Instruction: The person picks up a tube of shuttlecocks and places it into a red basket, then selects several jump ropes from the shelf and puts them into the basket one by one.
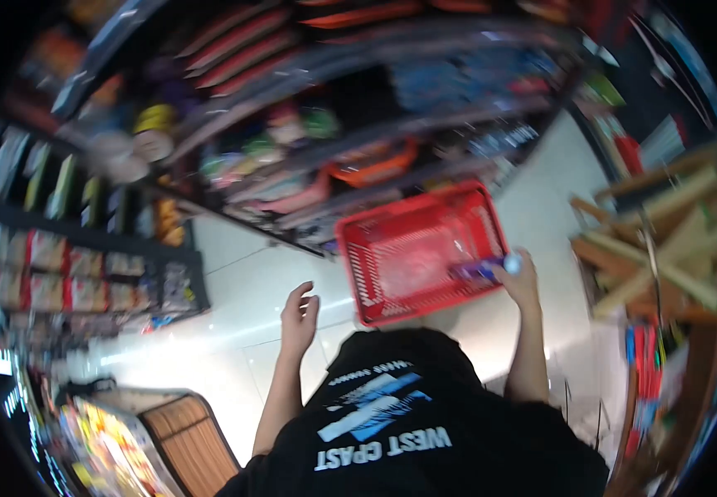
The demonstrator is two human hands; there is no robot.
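Observation:
A red plastic shopping basket (365, 286) with slotted walls is in front of my body. My right hand (522, 282) is at the basket's near right side, its fingers closed around a purple bottle (476, 270) with a light blue end. The bottle lies on its side over the basket's interior; blur hides its label. To the left of the basket, my left hand (299, 316) is raised over the pale floor, holding nothing, with its fingers loosely bent and apart.
Store shelves (325, 62) with blurred goods run along the far side. More packed shelves (85, 282) are on the left. A wooden crate-like stand (657, 257) is on the right, and a display with a brown slatted side (188, 439) is at lower left.

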